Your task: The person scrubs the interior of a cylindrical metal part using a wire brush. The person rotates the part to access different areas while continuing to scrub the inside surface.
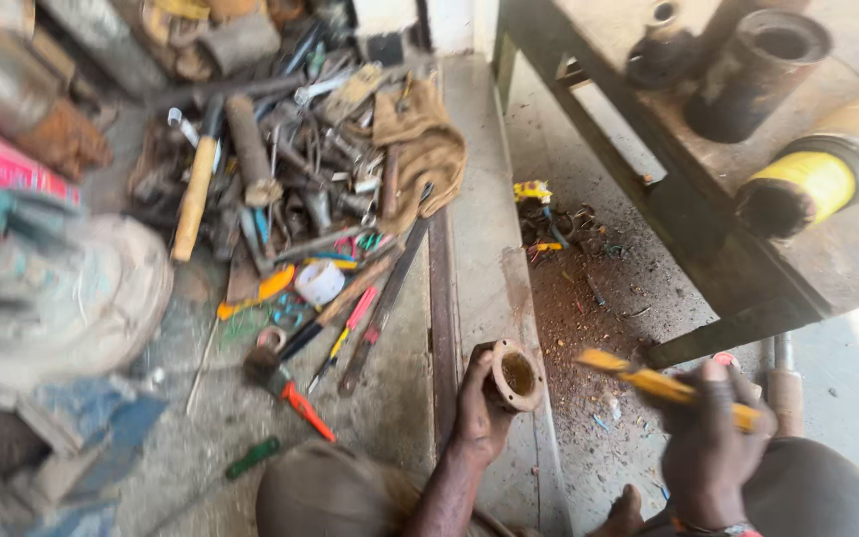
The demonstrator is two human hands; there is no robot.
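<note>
The left hand (479, 403) is clamped around a rusty pipe fitting (515, 375), its open mouth hollow and tilted up, above the concrete ledge (479, 229). The right hand (710, 438) grips a yellow-handled tool (648, 381), blurred, just beside the fitting. 2 dark cylinders (758, 70) stand on the worktop (847, 249).

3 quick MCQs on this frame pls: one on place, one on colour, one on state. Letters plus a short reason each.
1. Where does the pile of tools lie?
A. on the floor, upper left
B. on the bench at right
C. in the person's lap

2. What colour is the tool in the right hand?
A. blue
B. yellow-orange
C. white

3. How is the short metal pipe piece held?
A. lying loose on the floor
B. clamped in a vice
C. gripped by the left hand, open end up

Answers: 
1 A, the pile of tools spreads on the floor. 
2 B, the right hand grips a yellow-orange tool. 
3 C, the left hand holds the pipe piece, its bore showing.
</note>
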